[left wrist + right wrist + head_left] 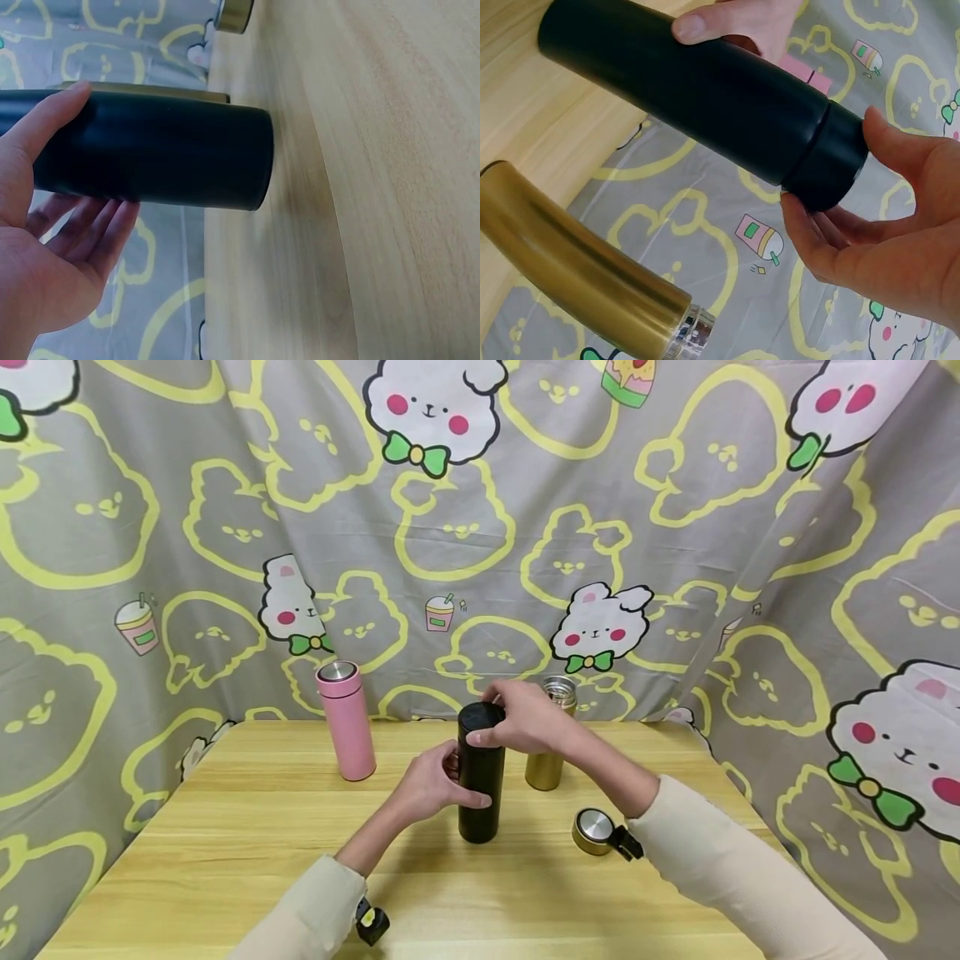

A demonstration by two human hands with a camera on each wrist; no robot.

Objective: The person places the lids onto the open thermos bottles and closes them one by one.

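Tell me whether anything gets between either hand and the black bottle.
Nothing visible does. The left hand holds the black bottle by its body, and the right hand grips its lid. The gold bottle stands farther back and to the right, not between either hand and the black one.

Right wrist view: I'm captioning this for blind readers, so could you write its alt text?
A right hand grips the cap of a black bottle while a left hand holds its body. Nearby is an uncapped gold bottle, with part of a pink bottle behind, against a cartoon-print curtain.
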